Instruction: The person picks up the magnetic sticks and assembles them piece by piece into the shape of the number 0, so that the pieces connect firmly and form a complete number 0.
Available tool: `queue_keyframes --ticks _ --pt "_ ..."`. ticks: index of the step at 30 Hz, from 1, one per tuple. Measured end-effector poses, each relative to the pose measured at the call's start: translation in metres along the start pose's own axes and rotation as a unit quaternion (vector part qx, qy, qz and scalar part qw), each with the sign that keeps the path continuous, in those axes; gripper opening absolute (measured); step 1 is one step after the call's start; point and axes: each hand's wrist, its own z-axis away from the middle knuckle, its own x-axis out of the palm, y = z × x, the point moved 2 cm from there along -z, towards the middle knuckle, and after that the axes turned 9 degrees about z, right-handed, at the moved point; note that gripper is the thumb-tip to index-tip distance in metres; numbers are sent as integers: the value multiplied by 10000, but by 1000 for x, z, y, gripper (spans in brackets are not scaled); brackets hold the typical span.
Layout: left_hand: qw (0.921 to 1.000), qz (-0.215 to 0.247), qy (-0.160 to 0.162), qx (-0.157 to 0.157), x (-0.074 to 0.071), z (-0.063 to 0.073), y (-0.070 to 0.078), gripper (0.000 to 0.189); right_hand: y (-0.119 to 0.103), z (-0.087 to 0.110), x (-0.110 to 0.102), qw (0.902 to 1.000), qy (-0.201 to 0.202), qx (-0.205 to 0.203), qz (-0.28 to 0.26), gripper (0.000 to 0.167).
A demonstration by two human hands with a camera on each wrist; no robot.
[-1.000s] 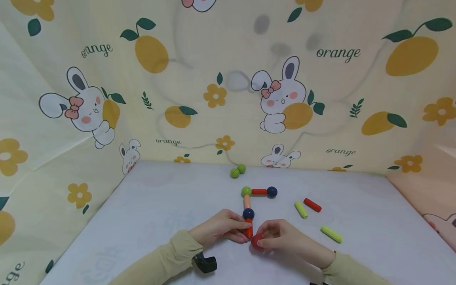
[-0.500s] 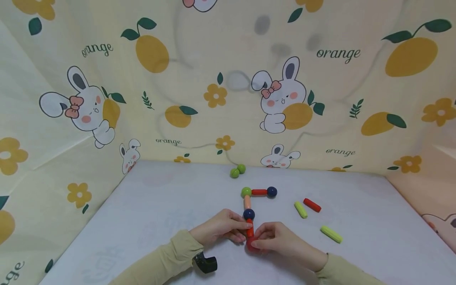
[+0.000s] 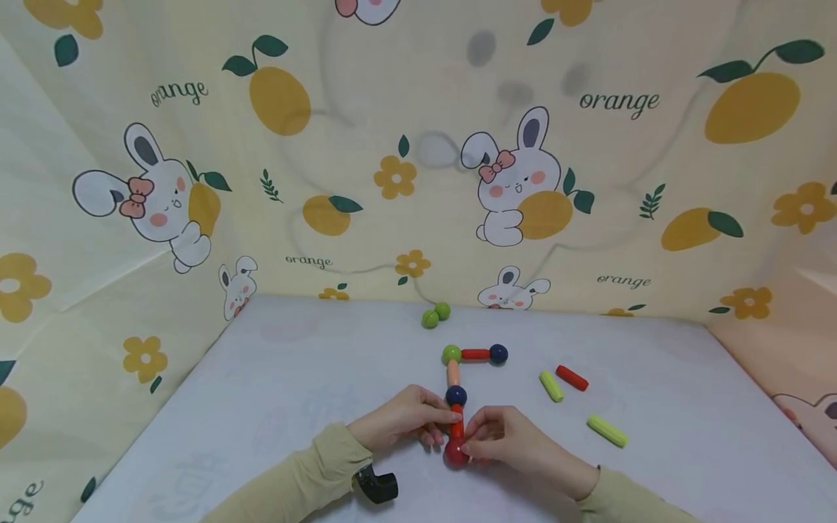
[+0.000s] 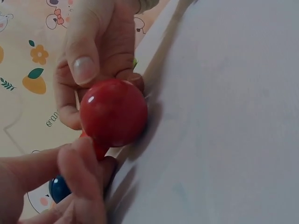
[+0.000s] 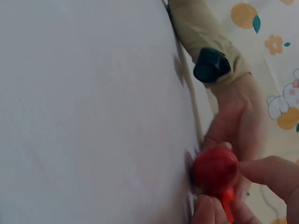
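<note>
Against the red rod (image 3: pixel 458 430), your right hand (image 3: pixel 502 434) pinches the part-covered red ball (image 3: pixel 454 454); your left hand (image 3: pixel 407 418) pinches and partly hides the rod. Only the head view shows the far blue ball (image 3: pixel 499 354).

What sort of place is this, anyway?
Probably a screened-off tabletop play area: there's a white table, a cloth printed with bunnies and oranges behind it, and a toy-like chain of balls and rods.

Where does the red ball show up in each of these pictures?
Head: red ball well below centre, slightly right.
Left wrist: red ball at mid-height, left of centre.
Right wrist: red ball in the lower right.
Shared landmark: the red rod touching it.
</note>
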Motion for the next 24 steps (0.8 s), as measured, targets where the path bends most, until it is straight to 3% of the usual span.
queue_keyframes --ticks 5,9,12,19,24 --pt "9999 111 -16 -74 -1 0 -1 15 -5 -7 -17 9983 94 -463 353 27" --pt "9998 182 -76 -96 -2 0 -2 16 -8 -16 -40 9890 656 -977 901 32" --pt "9997 180 -97 -100 -4 -1 -3 17 -5 -24 -59 9775 1190 -1131 1323 33" --pt "9999 -36 -56 -105 -5 -2 -2 17 6 -45 -94 9507 2063 -1069 2053 32" --pt "9995 -287 139 -64 -1 0 -1 19 15 -59 -108 9489 2082 -764 2245 37"
